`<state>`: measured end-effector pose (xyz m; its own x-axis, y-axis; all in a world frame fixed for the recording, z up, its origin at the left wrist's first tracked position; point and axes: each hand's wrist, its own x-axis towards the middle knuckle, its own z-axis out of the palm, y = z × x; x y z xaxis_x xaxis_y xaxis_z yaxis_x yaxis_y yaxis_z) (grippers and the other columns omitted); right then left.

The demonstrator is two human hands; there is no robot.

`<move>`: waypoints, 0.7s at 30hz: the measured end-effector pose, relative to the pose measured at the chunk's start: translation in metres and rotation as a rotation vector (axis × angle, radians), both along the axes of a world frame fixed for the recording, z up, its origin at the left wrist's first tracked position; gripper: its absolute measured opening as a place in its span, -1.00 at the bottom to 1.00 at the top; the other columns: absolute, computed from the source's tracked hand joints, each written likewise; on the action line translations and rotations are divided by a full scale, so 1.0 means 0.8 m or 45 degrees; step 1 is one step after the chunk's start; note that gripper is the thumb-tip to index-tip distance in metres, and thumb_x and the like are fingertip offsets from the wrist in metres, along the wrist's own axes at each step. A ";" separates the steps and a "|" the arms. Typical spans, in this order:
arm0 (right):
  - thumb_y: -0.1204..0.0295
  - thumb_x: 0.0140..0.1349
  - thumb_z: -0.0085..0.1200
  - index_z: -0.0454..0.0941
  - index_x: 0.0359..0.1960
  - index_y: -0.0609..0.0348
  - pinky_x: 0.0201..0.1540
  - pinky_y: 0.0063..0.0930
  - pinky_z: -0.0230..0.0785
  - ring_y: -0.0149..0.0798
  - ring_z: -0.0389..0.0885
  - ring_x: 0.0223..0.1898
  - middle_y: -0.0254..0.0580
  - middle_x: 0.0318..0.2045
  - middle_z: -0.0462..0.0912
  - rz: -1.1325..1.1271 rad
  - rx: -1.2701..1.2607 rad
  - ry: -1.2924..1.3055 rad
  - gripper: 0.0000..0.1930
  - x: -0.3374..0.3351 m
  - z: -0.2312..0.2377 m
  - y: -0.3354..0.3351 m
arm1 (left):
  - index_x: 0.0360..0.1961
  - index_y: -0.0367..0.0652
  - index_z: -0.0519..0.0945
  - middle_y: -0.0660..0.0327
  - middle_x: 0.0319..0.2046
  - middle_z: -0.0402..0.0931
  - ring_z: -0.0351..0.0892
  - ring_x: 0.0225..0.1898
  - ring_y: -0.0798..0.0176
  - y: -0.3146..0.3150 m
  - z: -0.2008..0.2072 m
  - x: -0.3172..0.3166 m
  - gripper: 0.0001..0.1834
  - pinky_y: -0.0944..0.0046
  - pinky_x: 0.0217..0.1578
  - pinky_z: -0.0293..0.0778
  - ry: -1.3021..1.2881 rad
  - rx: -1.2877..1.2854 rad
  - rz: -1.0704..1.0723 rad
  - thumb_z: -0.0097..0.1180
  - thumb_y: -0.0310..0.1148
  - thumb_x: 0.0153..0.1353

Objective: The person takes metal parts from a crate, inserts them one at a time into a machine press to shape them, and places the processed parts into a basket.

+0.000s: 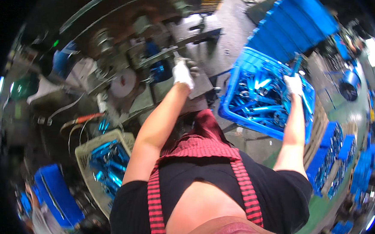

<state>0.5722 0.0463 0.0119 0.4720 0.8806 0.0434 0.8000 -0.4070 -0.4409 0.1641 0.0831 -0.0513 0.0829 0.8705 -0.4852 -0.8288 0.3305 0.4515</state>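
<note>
My left hand (pixel 183 75), in a white glove with greyed fingers, is at the dark machine bench (pixel 196 88) ahead of me. Its fingers look curled; a small pale tip shows beyond them, but what they hold is blurred. On the right, my gloved right hand (pixel 293 85) is over a blue plastic crate (pixel 255 126). It grips a long shiny blue metal piece (pixel 297 63) that sticks up past the fingers. Under and beside that hand lies a heap of similar blue metal pieces (pixel 257 100), some with ring-shaped ends.
A pale crate (pixel 82 153) of blue metal pieces stands at my left. Behind the right crate rises a large blue bin (pixel 294 25). A round pale disc (pixel 123 82) sits on the machine. More filled blue crates (pixel 327 155) stand at the far right, by a wooden pallet (pixel 317 129).
</note>
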 end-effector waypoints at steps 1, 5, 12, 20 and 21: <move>0.33 -0.18 0.05 0.42 -0.30 0.24 -0.27 -0.37 0.32 -0.15 0.52 -0.37 -0.03 -0.50 0.54 -0.002 0.171 0.029 -0.64 -0.006 0.002 0.002 | -0.67 0.10 0.23 0.44 -0.76 0.14 0.07 -0.78 0.45 0.000 0.007 0.010 -0.67 0.44 -0.82 -0.02 0.072 -0.046 0.029 -0.32 -0.10 0.22; 0.00 0.08 -0.09 0.46 -0.27 0.19 -0.45 -0.48 0.22 -0.41 0.40 -0.60 -0.28 -0.69 0.42 0.329 0.178 0.544 -0.54 -0.093 0.020 0.010 | -0.60 0.08 0.27 0.39 -0.75 0.22 0.16 -0.78 0.40 0.000 0.000 0.010 -0.65 0.45 -0.84 0.00 0.025 -0.052 0.091 -0.31 0.00 0.22; 0.18 0.15 -0.07 0.52 -0.32 0.20 -0.41 -0.56 0.22 -0.45 0.36 -0.51 -0.33 -0.55 0.49 0.746 0.245 1.006 -0.68 -0.257 -0.031 0.044 | -0.56 -0.02 0.28 0.31 -0.74 0.27 0.23 -0.79 0.34 0.003 0.009 -0.011 -0.61 0.41 -0.84 0.07 0.049 -0.066 0.042 -0.30 0.03 0.21; 0.14 0.20 -0.20 0.46 -0.36 0.16 -0.31 -0.22 0.29 0.10 0.46 -0.36 0.06 -0.45 0.51 1.004 0.388 0.496 -0.67 -0.354 -0.034 0.046 | -0.26 -0.12 0.41 0.24 -0.53 0.39 0.35 -0.64 0.43 -0.052 -0.023 -0.063 -0.75 0.49 -0.75 0.22 0.772 0.103 0.267 -0.02 -0.20 0.12; 0.13 0.20 -0.22 0.45 -0.38 0.14 -0.31 -0.19 0.29 0.11 0.45 -0.36 0.06 -0.45 0.51 1.028 0.441 0.383 -0.67 -0.368 -0.035 0.048 | -0.13 -0.14 0.38 0.22 -0.47 0.41 0.38 -0.62 0.40 -0.028 -0.054 -0.060 -0.66 0.43 -0.75 0.26 0.777 0.012 0.270 0.01 -0.24 0.09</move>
<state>0.2779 0.0848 -0.0163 -0.2445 0.9077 0.3409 0.6156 0.4170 -0.6687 0.1159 0.0609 -0.0941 -0.3796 0.8421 -0.3831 -0.4693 0.1816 0.8642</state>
